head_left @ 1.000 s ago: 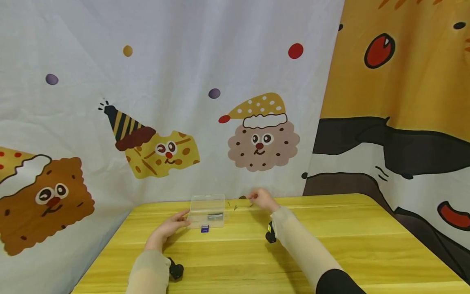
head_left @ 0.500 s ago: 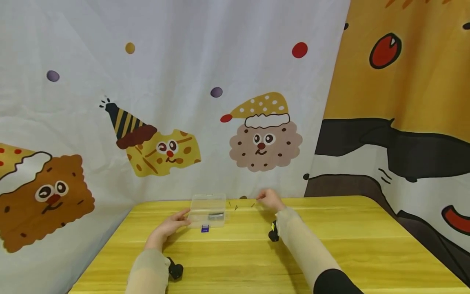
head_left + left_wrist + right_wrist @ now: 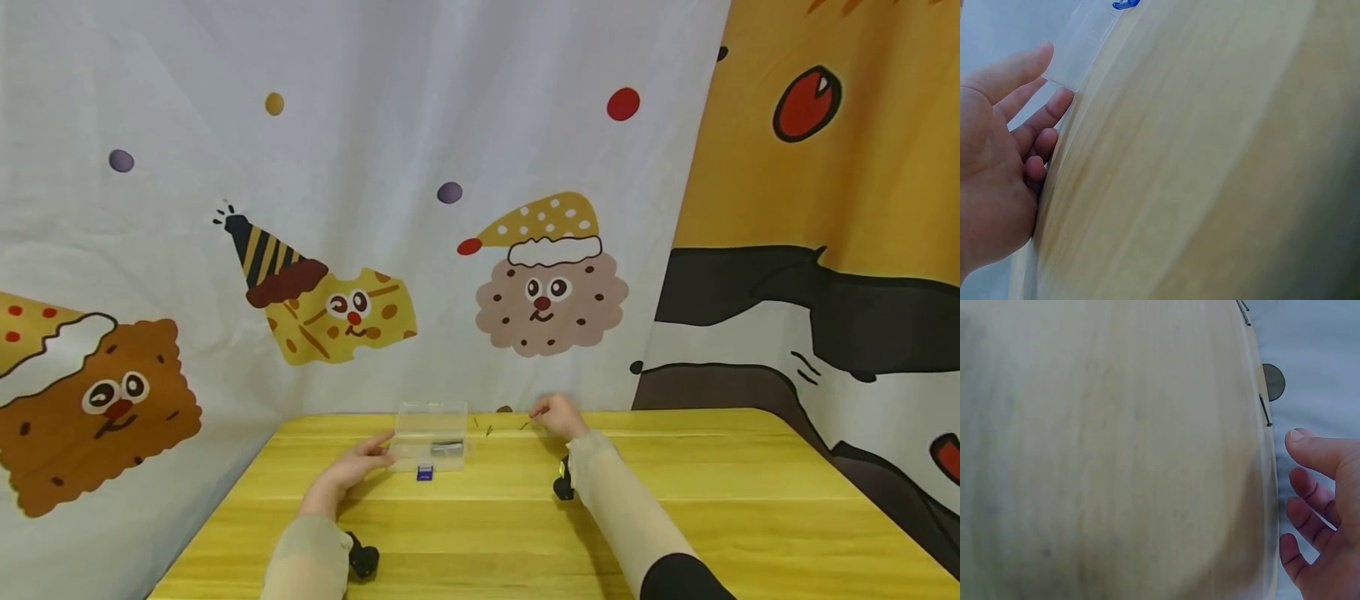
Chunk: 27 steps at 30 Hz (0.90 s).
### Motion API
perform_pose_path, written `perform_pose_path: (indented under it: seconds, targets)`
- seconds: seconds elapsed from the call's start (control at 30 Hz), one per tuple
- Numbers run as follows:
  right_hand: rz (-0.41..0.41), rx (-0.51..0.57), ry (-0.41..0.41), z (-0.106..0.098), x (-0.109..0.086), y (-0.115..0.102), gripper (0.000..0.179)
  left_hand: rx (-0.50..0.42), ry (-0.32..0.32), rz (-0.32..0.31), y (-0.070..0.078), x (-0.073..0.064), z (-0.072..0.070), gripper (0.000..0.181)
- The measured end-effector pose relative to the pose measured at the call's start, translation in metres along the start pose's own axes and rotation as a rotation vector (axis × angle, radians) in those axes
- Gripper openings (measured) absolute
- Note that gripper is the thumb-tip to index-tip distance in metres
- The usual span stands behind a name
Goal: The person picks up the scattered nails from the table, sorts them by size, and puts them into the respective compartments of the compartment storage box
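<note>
A clear plastic box (image 3: 409,454) with a blue latch (image 3: 425,473) stands near the table's far edge, its lid (image 3: 431,418) raised. Inside lies a bundle of dark metal pieces (image 3: 447,447). My left hand (image 3: 356,465) rests at the box's left side, thumb and fingers spread at the corner in the left wrist view. To the right, my right hand (image 3: 558,417) hovers by a thin nail (image 3: 1265,410); its fingers are loosely bent and apart, with nothing between them. A few more nails (image 3: 489,431) lie between the box and that hand.
The wooden table (image 3: 465,533) ends just behind the box and nails. A white printed cloth (image 3: 375,167) hangs behind it. The dark round spot (image 3: 1274,382) belongs to the cloth's print.
My right hand has shifted slightly right, away from the nail on the table. My left hand stays at the box. The head view has turned a little to the left.
</note>
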State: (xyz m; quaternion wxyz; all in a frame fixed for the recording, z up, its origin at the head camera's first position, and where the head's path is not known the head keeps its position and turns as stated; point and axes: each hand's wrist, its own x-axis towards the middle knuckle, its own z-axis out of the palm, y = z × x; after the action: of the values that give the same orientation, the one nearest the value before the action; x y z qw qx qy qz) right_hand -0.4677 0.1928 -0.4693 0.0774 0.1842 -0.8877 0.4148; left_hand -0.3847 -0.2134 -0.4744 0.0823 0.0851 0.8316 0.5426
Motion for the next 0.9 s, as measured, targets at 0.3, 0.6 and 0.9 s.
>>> perform_pose_path:
  seconds: [0.3, 0.6, 0.9]
  targets:
    - [0.094, -0.088, 0.018, 0.006, -0.003, -0.012, 0.008, 0.004, 0.002, -0.001, 0.001, -0.001, 0.000, 0.061]
    - [0.051, -0.084, -0.034, 0.005, 0.001, -0.007, 0.007, -0.013, 0.018, -0.022, 0.001, 0.001, 0.002, 0.062]
    - [0.072, -0.080, -0.053, 0.005, 0.002, -0.008, 0.007, 0.002, -0.007, -0.006, 0.000, 0.002, 0.001, 0.063]
